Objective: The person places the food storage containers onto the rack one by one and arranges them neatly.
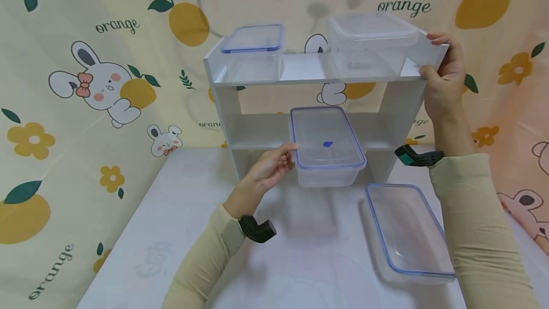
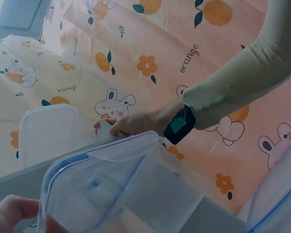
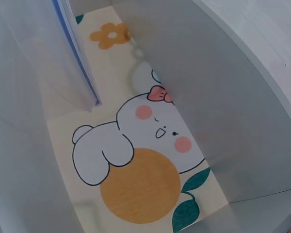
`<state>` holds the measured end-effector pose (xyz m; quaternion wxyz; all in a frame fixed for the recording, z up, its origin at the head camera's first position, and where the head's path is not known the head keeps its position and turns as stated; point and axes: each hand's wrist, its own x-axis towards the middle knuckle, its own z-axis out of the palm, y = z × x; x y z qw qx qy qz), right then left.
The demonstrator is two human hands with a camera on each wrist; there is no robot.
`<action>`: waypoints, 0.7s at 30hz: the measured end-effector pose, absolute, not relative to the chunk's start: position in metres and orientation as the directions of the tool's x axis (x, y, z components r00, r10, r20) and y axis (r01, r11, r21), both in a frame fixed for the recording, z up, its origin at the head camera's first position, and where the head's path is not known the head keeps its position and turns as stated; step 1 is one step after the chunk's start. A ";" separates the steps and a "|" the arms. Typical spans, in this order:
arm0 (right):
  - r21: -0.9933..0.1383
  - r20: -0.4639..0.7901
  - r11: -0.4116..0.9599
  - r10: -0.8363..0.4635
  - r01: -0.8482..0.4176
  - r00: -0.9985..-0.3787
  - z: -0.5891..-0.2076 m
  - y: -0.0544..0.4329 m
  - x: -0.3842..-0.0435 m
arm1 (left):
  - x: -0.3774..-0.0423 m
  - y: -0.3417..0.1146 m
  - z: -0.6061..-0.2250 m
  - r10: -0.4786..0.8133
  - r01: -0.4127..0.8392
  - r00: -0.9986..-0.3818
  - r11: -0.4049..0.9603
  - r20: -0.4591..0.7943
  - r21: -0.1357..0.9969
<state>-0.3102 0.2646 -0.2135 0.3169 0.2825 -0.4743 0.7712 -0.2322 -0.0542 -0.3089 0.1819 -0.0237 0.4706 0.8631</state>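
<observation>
In the head view my left hand (image 1: pixel 270 168) grips the left edge of a clear plastic food container (image 1: pixel 328 147) with a blue-rimmed lid. The container is tilted toward me, off the table, before the middle level of a white shelf unit (image 1: pixel 227 108). My right hand (image 1: pixel 448 77) holds the top of the unit's right side panel, thumb on the near side. The left wrist view shows the held container (image 2: pixel 102 189) close up, fingers of my left hand (image 2: pixel 14 211) at its edge. Part of a blue-edged container (image 3: pixel 34 58) appears in the right wrist view.
On the top shelf stand a blue-lidded container (image 1: pixel 253 54) at left and a larger clear-lidded container (image 1: pixel 371 46) at right. Another blue-rimmed container (image 1: pixel 409 230) lies on the white table (image 1: pixel 171 232), near my right forearm. A patterned cloth (image 1: pixel 107 156) hangs behind.
</observation>
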 end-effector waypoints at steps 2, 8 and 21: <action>-0.554 0.736 -0.352 0.218 -0.755 -0.641 -0.213 0.265 -0.310 | -0.234 -0.054 -0.309 0.290 -0.339 -0.933 -0.502 -0.215 0.795; -0.559 0.732 -0.349 0.220 -0.752 -0.645 -0.213 0.265 -0.311 | -0.238 -0.053 -0.308 0.284 -0.339 -0.935 -0.528 -0.215 0.778; -0.554 0.734 -0.353 0.219 -0.754 -0.642 -0.213 0.266 -0.311 | -0.252 -0.043 -0.310 0.177 -0.283 -0.959 -0.636 -0.221 0.718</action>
